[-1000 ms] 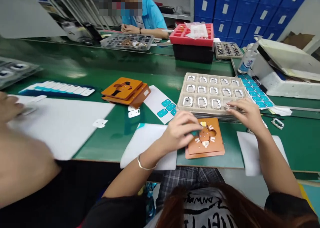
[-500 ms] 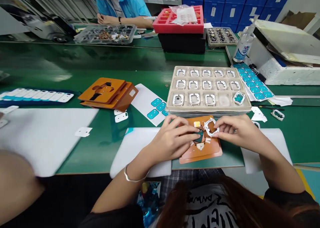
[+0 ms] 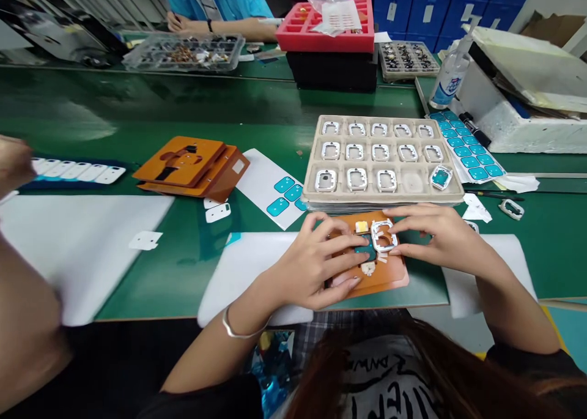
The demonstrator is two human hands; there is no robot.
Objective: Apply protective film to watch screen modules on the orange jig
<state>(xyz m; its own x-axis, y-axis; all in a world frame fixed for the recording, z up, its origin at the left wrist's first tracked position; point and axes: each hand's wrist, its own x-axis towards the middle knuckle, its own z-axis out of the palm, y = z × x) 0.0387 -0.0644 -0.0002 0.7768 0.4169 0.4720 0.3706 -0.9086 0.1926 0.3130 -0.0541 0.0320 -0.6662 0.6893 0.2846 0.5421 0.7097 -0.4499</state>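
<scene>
My left hand (image 3: 316, 263) curls over an orange jig plate (image 3: 389, 278), its fingertips around a small teal piece (image 3: 365, 248). My right hand (image 3: 435, 235) has its fingertips against a white rectangular frame (image 3: 383, 235), which lies above the jig's middle. Small white and yellow bits (image 3: 362, 227) sit on the jig, partly hidden by my fingers. Just beyond my hands stands a beige pulp tray (image 3: 383, 159) holding several white frames. One frame in it (image 3: 441, 177) has a teal insert.
A neighbouring worker's hand (image 3: 13, 165) is at far left, above a white sheet (image 3: 82, 254). Stacked orange jigs (image 3: 183, 165), a teal sticker sheet (image 3: 465, 147) and white foam pads (image 3: 257, 266) lie on the green bench. Beyond stand a red tray (image 3: 325, 24) and a bottle (image 3: 449, 73).
The white frame has gone from my right hand at the tray to lying flatter over the jig. My left hand has closed in, and the view has tilted downward.
</scene>
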